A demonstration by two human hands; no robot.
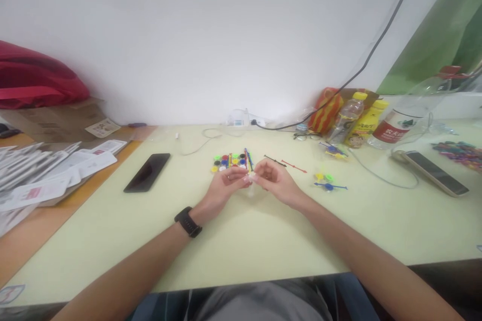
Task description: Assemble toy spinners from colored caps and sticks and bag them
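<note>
My left hand (228, 184) and my right hand (276, 180) meet over the middle of the table, fingertips pinched together. Between them is a small white piece (251, 176), mostly covered by the fingers, so its kind is unclear. Just behind the hands lie several small round colored discs (222, 160) in rows, with thin blue and red arrow-shaped sticks (248, 158) among them. To the right of my right hand are a black arrow stick (274, 161) and a red arrow stick (293, 166). Farther right sits a blue spinner piece (330, 187) beside yellow and green parts.
A black phone (147, 173) lies at left, near stacked white packets (48, 175) and a cardboard box (56, 118). Bottles (363, 125), glasses (308, 136), a second phone (435, 173) and a pile of colored pieces (459, 154) stand or lie at right. A cable (361, 67) crosses the wall.
</note>
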